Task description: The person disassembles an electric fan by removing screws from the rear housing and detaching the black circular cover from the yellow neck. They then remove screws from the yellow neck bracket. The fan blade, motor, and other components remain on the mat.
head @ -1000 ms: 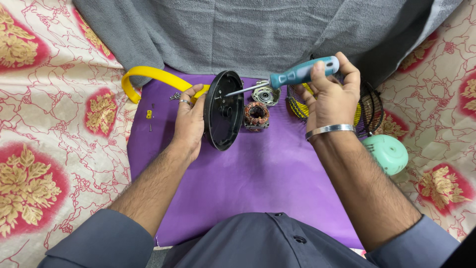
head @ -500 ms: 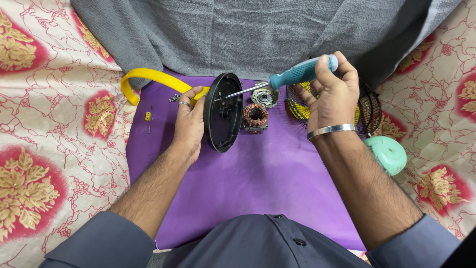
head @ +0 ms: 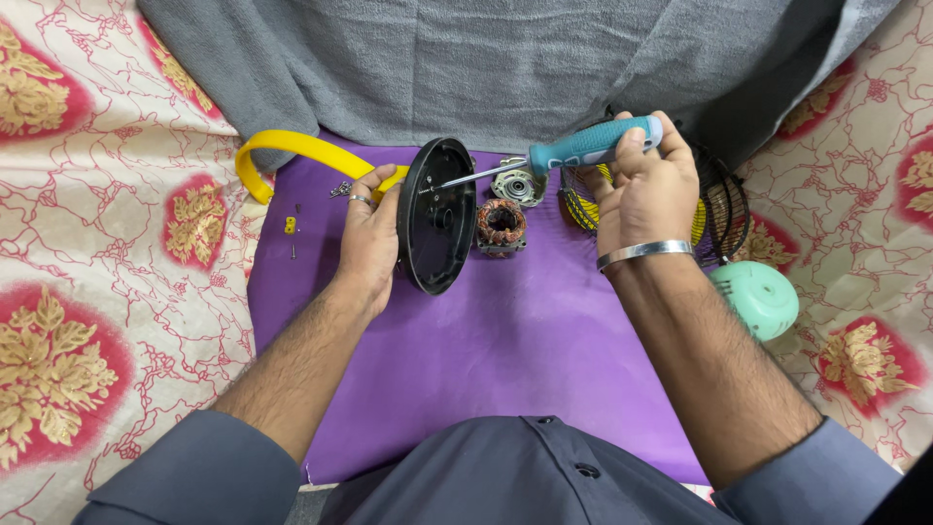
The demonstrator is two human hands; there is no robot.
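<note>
I am holding the black round plate (head: 437, 228) upright on its edge with my left hand (head: 372, 243), on the purple mat (head: 486, 360). My left fingers (head: 374, 185) are closing around its rim from the left side, so the hollow inner face is looking to the right. My right hand (head: 646, 190) is gripping the screwdriver with the teal handle (head: 593, 146); the fingers are wrapping tightly around the handle, and the metal shaft is pointing left and slightly down, with its tip touching the inner face of the plate near the upper part. I cannot tell if the tip is sitting in a screw head.

I judge that the taking apart is already well advanced. The copper-wound motor core (head: 502, 226) and a small metal bearing housing (head: 517, 185) are lying free just behind the plate, some small screws (head: 340, 190) are resting on the mat near the yellow curved band (head: 292, 151), and the wire fan guard (head: 719, 209) and the pale green dome cover (head: 760, 299) are lying to my right. What is left, as far as I see, is the work on this plate itself.

My left wrist is straight, with the forearm resting low. My right wrist is bending a little upward, and the elbow is staying out to the side.
</note>
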